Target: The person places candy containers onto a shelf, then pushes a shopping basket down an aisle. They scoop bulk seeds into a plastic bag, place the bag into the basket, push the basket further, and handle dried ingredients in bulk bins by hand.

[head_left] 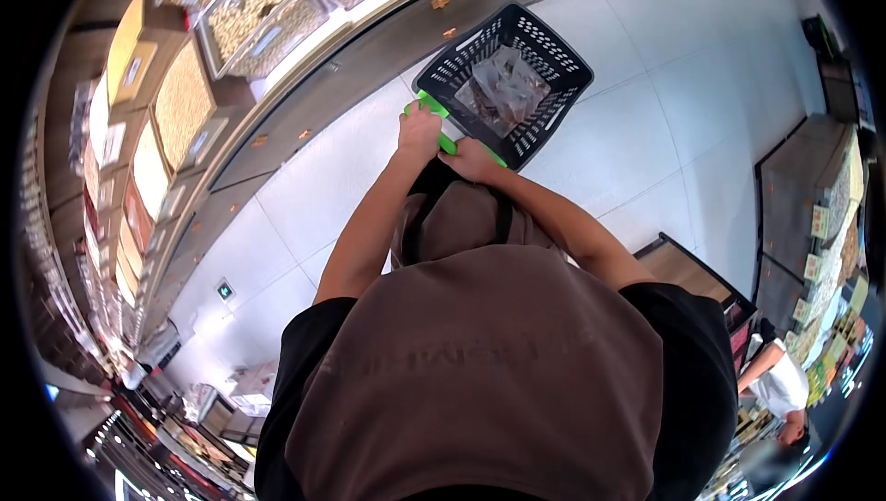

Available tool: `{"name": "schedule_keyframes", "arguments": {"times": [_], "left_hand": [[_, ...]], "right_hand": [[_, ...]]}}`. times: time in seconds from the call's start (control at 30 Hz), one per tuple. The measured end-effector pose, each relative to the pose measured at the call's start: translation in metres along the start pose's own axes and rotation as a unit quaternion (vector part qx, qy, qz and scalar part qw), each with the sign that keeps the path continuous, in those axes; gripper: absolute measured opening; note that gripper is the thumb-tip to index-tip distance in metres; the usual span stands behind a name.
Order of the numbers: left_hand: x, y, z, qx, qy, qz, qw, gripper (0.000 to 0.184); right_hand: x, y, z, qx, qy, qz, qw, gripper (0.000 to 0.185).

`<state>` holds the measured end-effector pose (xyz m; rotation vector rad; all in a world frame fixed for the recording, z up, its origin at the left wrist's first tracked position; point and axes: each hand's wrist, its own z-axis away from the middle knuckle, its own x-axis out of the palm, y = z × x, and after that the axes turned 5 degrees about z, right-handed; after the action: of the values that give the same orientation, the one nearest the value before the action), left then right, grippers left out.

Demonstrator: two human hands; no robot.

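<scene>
A black shopping basket [577, 70] with green handles [447, 142] is in front of me, tilted, beside the dark base of the shelving. Clear plastic bags with dark contents [506, 90] lie inside it. My left hand [421, 129] is closed around the green handle at the basket's near left corner. Close beside it, my right hand [472, 161] has its fingers wrapped round the green handle on the near side. The brown apron [480, 353] covers my front below the hands.
Bins of nuts and grains [254, 17] line the curved counter at the left and top. More display shelving [794, 196] stands at the right, near a low dark-framed stand [697, 275]. A person in a white top [781, 381] is at the lower right. Pale tiles [637, 113] cover the floor.
</scene>
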<state>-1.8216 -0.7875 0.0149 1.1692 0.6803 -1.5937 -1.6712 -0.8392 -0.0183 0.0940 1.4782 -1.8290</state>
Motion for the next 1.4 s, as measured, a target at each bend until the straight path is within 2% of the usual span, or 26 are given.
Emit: {"name": "schedule_keyframes", "arguments": {"times": [0.13,0.17,0.23,0.33,0.37,0.43,0.5,0.57,0.63,0.67,0.77,0.83,0.9,0.97,1.0,1.07,1.1,1.17,1.23,1.3,1.37,1.4], "left_hand": [[-0.028,0.017,-0.05,0.034,-0.032,0.016,0.999,0.022],[-0.04,0.022,-0.061,0.06,-0.06,-0.022,0.996,0.023],[-0.048,0.023,-0.079,0.097,-0.089,-0.063,0.989,0.024],[-0.044,0.01,-0.118,0.196,-0.103,-0.029,0.975,0.02],[-0.045,0.009,-0.128,0.194,-0.144,-0.035,0.97,0.018],[-0.055,0.007,-0.13,0.225,-0.164,-0.031,0.96,0.019],[-0.059,0.012,-0.12,0.208,-0.186,-0.04,0.959,0.02],[-0.062,0.01,-0.129,0.18,-0.184,-0.049,0.965,0.021],[-0.053,0.011,-0.111,0.196,-0.11,-0.056,0.973,0.017],[-0.054,0.017,-0.102,0.162,-0.145,-0.054,0.975,0.014],[-0.032,0.036,-0.062,0.096,-0.166,-0.044,0.981,0.011],[-0.007,0.054,-0.018,0.056,-0.164,-0.023,0.985,0.01],[0.013,0.079,0.02,-0.026,-0.153,0.007,0.988,0.013],[0.021,0.106,0.055,-0.075,-0.162,0.041,0.983,0.013],[0.028,0.118,0.068,-0.125,-0.164,0.074,0.976,0.013],[0.039,0.137,0.087,-0.204,-0.176,0.135,0.953,0.016],[0.046,0.142,0.098,-0.22,-0.173,0.142,0.949,0.016],[0.06,0.154,0.115,-0.292,-0.127,0.239,0.917,0.019],[0.068,0.161,0.123,-0.311,-0.12,0.257,0.907,0.024],[0.075,0.178,0.127,-0.345,-0.062,0.325,0.878,0.026],[0.074,0.183,0.12,-0.359,-0.037,0.372,0.855,0.029],[0.076,0.183,0.114,-0.358,0.0,0.397,0.845,0.031]], "right_hand": [[-0.037,0.025,-0.019,0.006,-0.011,-0.024,1.0,0.041],[-0.046,0.025,-0.021,0.017,-0.006,-0.027,0.999,0.041],[-0.059,0.029,-0.027,0.1,-0.026,-0.021,0.994,0.042],[-0.062,0.039,-0.04,0.102,0.009,0.001,0.995,0.043],[-0.067,0.045,-0.046,0.095,0.022,0.012,0.995,0.043],[-0.078,0.038,-0.042,0.081,0.017,-0.011,0.996,0.042],[-0.085,0.033,-0.042,0.119,-0.04,-0.025,0.992,0.042],[-0.077,0.041,-0.045,0.083,-0.017,-0.025,0.996,0.043],[-0.076,0.045,-0.044,0.041,-0.05,-0.064,0.996,0.044],[-0.074,0.047,-0.042,0.029,-0.07,-0.06,0.995,0.044],[-0.073,0.059,-0.023,0.01,-0.168,-0.046,0.985,0.044],[-0.066,0.063,0.003,-0.032,-0.24,-0.025,0.97,0.044],[-0.065,0.069,0.024,-0.02,-0.298,-0.014,0.954,0.043],[-0.06,0.076,0.042,-0.118,-0.338,0.048,0.932,0.042],[-0.062,0.077,0.048,-0.126,-0.358,0.056,0.924,0.042],[-0.071,0.071,0.047,-0.134,-0.446,0.106,0.879,0.041],[-0.07,0.065,0.044,-0.144,-0.457,0.112,0.87,0.041],[-0.074,0.056,0.039,-0.222,-0.499,0.196,0.814,0.039],[-0.078,0.042,0.03,-0.249,-0.501,0.249,0.79,0.038],[-0.09,0.027,0.025,-0.27,-0.501,0.299,0.766,0.036],[-0.105,0.008,0.008,-0.393,-0.442,0.388,0.707,0.029],[-0.105,0.007,-0.001,-0.411,-0.405,0.418,0.701,0.024]]}}
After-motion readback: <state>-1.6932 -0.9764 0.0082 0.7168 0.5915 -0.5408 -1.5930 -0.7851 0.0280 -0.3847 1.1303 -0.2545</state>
